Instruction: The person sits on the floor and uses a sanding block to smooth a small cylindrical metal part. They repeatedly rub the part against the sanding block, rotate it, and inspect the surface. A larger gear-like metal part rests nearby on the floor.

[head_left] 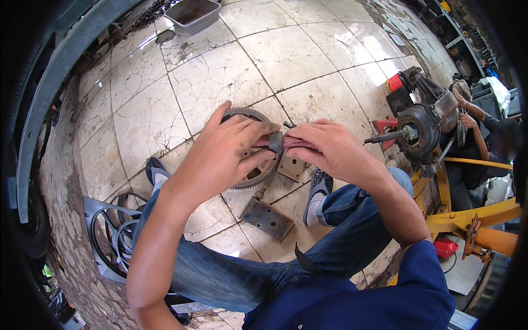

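Note:
My left hand [225, 146] pinches the left part of a reddish-brown strip [300, 144], thumb below and fingers above, with its index finger raised to the side. On the strip's right part my right hand [325, 147] closes in the same way. Between the two hands a dark grey band [276, 141] sits around or across the strip; I cannot tell which. Below them a toothed metal ring gear [268, 177] lies flat on the tiles, partly hidden by my left hand. A drilled metal block [291, 169] is beside the gear, and a second drilled block [268, 220] lies nearer my legs.
Looped belts or rings [118, 225] are at my left knee. A grey tub [193, 16] stands far off on the cracked tile floor. To the right are a hub assembly with a shaft [418, 129], a yellow metal frame [467, 219] and a person [476, 129] working there.

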`<state>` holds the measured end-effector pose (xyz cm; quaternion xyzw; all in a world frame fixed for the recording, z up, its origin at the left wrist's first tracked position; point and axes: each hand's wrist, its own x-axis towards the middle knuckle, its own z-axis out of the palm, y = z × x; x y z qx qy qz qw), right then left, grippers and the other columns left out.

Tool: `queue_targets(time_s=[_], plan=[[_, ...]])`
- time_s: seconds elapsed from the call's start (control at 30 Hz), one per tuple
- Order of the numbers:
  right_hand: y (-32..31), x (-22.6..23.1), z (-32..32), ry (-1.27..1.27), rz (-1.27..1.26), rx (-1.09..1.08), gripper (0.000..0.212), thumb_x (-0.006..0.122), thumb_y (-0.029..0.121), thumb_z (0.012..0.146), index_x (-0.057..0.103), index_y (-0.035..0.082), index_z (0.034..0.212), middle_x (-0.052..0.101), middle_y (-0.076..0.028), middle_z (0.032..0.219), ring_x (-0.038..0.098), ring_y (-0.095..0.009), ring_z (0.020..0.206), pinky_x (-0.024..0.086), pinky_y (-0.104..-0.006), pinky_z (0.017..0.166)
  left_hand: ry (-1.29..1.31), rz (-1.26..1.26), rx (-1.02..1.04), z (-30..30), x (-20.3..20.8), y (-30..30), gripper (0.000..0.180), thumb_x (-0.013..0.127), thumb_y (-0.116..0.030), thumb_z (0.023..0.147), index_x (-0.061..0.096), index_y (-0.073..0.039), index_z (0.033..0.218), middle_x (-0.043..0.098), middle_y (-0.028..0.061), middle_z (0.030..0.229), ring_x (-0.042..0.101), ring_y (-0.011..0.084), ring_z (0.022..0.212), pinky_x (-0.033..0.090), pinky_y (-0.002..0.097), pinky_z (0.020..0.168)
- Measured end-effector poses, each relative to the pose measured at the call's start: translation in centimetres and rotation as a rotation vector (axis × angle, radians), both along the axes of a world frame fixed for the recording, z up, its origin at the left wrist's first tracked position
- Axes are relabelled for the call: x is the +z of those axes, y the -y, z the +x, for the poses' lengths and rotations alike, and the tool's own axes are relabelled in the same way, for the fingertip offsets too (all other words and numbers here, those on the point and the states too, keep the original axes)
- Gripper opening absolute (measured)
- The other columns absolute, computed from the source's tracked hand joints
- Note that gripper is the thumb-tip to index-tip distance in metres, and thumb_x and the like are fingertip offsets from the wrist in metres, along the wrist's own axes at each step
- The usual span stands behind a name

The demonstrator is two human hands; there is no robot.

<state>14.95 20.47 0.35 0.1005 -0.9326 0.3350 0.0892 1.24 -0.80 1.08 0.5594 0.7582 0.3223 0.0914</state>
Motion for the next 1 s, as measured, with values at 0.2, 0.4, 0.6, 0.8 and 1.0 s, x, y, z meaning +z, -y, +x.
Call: queue_targets(time_s=[0.2,0.4,0.6,0.8,1.0], plan=[[0.1,0.8,0.1,0.109,-0.044,-0.007,0.024,0.067,0.027,0.101,0.068,0.006,0.112,0.073,-0.012,0.088,0.070,-0.031,0.078,0.053,-0.0367,0.068,-0.084,0.049,-0.073,0.3,-0.3,0.0,0.045,0.084,-0.016,0.081,0.069,-0.010,0.123,0.071,0.0077,0.116,0.067,0.0272,0.112,0.030,0.0565,0.125],[-0.4,2.9,0.4,0.723,-0.442,-0.047,0.027,0.067,0.027,0.101,0.066,0.003,0.114,0.072,-0.016,0.087,0.071,-0.034,0.078,0.054,-0.0387,0.070,-0.176,0.061,-0.093,0.9,0.0,-0.1,0.043,0.085,-0.015,0.078,0.070,-0.010,0.118,0.070,0.0067,0.112,0.066,0.0264,0.114,0.028,0.0564,0.127],[-0.8,2.1,0.4,0.214,-0.132,-0.052,0.031,0.072,0.018,0.098,0.065,0.003,0.124,0.073,-0.013,0.097,0.073,-0.024,0.083,0.055,-0.0348,0.071,0.051,0.018,0.028,0.4,-0.3,0.0,0.041,0.085,-0.014,0.079,0.070,-0.009,0.117,0.071,0.0086,0.111,0.067,0.0282,0.113,0.027,0.0557,0.128],[-1.0,2.5,0.7,0.219,-0.061,-0.065,0.025,0.071,0.013,0.098,0.067,0.002,0.120,0.073,-0.011,0.092,0.072,-0.022,0.081,0.056,-0.0322,0.071,-0.015,0.051,0.009,0.7,-0.5,-0.2,0.040,0.083,-0.017,0.081,0.066,-0.008,0.116,0.068,0.0100,0.106,0.065,0.0293,0.111,0.031,0.0538,0.124],[-0.8,2.6,0.7,0.578,-0.544,-0.162,0.021,0.066,0.007,0.101,0.068,-0.001,0.120,0.069,-0.004,0.086,0.066,-0.010,0.078,0.055,-0.0271,0.072,-0.217,0.079,-0.020,1.0,-0.1,-0.2,0.038,0.081,-0.017,0.082,0.064,-0.009,0.115,0.067,0.0064,0.107,0.064,0.0258,0.110,0.031,0.0532,0.125]])
